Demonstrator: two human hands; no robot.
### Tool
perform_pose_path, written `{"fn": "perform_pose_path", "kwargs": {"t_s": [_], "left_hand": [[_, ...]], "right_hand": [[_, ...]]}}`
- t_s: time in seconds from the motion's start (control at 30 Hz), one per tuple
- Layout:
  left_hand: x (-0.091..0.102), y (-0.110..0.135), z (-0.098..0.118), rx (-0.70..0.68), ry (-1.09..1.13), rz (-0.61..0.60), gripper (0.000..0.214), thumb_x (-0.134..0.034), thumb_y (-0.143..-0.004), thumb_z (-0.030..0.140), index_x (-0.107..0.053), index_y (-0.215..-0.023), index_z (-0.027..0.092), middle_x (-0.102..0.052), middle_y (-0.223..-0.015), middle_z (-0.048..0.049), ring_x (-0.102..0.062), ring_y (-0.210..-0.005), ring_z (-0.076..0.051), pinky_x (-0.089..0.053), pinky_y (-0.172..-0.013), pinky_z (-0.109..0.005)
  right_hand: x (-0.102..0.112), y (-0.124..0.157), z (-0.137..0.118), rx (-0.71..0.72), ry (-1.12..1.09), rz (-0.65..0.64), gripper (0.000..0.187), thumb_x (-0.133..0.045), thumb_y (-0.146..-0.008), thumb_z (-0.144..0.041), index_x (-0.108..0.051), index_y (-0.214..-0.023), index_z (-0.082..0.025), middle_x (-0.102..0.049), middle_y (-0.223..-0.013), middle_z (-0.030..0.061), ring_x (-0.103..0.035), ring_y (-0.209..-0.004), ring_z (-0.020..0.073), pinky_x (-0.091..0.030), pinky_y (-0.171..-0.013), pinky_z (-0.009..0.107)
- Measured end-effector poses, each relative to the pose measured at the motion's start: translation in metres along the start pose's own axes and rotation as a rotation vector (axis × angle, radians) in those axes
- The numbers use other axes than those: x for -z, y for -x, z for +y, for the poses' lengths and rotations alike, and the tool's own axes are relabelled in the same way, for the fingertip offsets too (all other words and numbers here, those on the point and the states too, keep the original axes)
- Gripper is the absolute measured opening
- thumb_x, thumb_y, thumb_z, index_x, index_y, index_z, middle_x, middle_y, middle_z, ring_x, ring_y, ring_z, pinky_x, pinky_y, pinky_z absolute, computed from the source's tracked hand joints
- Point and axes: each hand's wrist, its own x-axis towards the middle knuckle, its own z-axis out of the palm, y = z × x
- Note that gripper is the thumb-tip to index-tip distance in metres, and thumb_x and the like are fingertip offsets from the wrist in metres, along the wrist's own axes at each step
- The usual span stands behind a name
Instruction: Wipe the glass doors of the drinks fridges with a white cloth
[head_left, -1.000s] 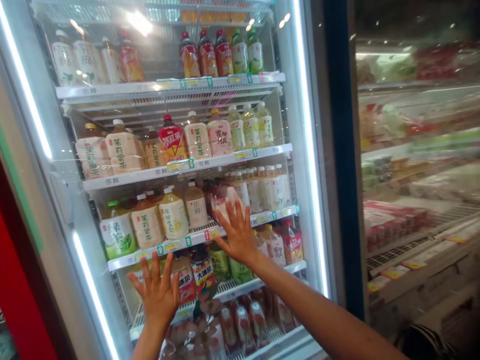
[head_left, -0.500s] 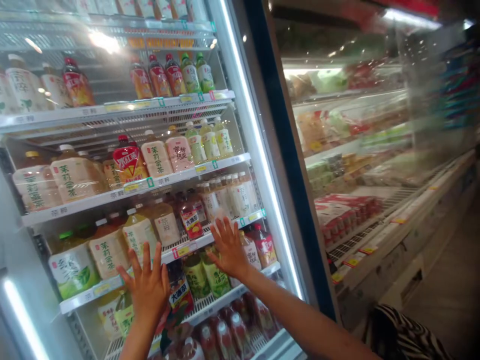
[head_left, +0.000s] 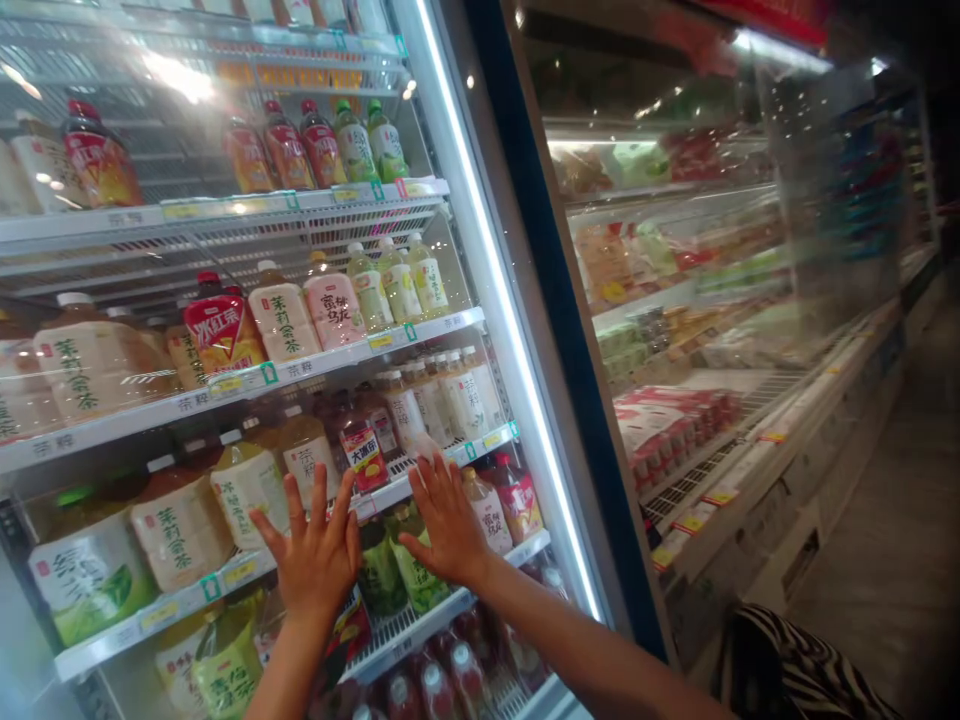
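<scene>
My left hand [head_left: 313, 553] and my right hand [head_left: 447, 518] lie flat and spread, side by side, against the glass door [head_left: 225, 250] of a drinks fridge. Neither holds anything. Behind the glass run white wire shelves [head_left: 315, 362] filled with tea and juice bottles. A red-labelled bottle [head_left: 362, 455] stands just above and between my hands. Green bottles [head_left: 414, 570] sit behind the glass below my right hand.
The fridge's dark blue door frame [head_left: 555, 300] with a lit strip runs down the middle. To the right an open chilled case [head_left: 750, 420] holds packaged food behind a clear curtain. A striped garment [head_left: 795, 670] shows at the bottom right beside the aisle floor [head_left: 907, 520].
My hands have drawn closer together on the glass, the left rising towards the right. The fridge now sits further left in view and more of the aisle shows.
</scene>
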Motion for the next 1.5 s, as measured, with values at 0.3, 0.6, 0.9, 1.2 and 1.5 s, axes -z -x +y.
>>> {"fn": "perform_pose_path", "kwargs": {"t_s": [0.3,0.6,0.9,1.2,1.5], "left_hand": [[-0.002,0.002,-0.001,0.053,0.083,-0.038,0.069,-0.053,-0.097,0.032,-0.021,-0.158,0.041,-0.025,-0.167,-0.0024,0.000,-0.159,-0.028,0.009,-0.124,-0.070],[0.001,0.001,0.002,0.093,0.129,-0.067,0.069,-0.051,-0.096,0.031,-0.020,-0.157,0.043,-0.022,-0.167,-0.0001,-0.004,-0.159,-0.030,0.011,-0.123,-0.069],[-0.002,0.004,0.001,0.072,0.065,-0.064,0.069,-0.052,-0.097,0.032,-0.021,-0.158,0.041,-0.023,-0.167,-0.0011,-0.003,-0.159,-0.029,0.009,-0.124,-0.069],[-0.001,0.004,0.002,0.077,0.068,-0.043,0.068,-0.053,-0.096,0.033,-0.023,-0.157,0.041,-0.026,-0.166,-0.0011,-0.003,-0.159,-0.029,0.010,-0.125,-0.067],[0.016,0.009,-0.005,0.028,0.042,-0.090,0.067,-0.050,-0.097,0.033,-0.023,-0.157,0.040,-0.021,-0.168,0.0013,-0.003,-0.159,-0.028,0.006,-0.127,-0.064]], "right_hand": [[-0.018,0.020,-0.032,-0.068,-0.041,-0.009,0.094,-0.038,-0.098,-0.066,0.003,-0.164,-0.014,-0.008,-0.172,0.0125,0.003,-0.159,0.0363,-0.017,-0.125,0.062],[0.010,-0.065,0.002,-0.106,0.019,-0.021,0.100,-0.042,-0.097,-0.067,0.018,-0.162,-0.019,0.006,-0.173,0.0102,0.007,-0.159,0.0354,-0.014,-0.126,0.063],[-0.013,0.080,-0.002,0.157,-0.005,-0.082,0.089,-0.041,-0.098,-0.061,-0.005,-0.164,-0.015,-0.009,-0.173,0.0096,0.002,-0.159,0.0347,-0.018,-0.126,0.061],[-0.003,0.028,-0.001,-0.022,-0.021,-0.056,0.091,-0.044,-0.098,-0.059,0.000,-0.165,-0.016,-0.002,-0.173,0.0107,0.004,-0.158,0.0374,-0.015,-0.125,0.066],[-0.007,-0.039,-0.046,-0.010,-0.061,-0.007,0.090,-0.044,-0.100,-0.056,0.006,-0.164,-0.018,0.000,-0.173,0.0099,0.005,-0.159,0.0347,-0.014,-0.125,0.066]]}}
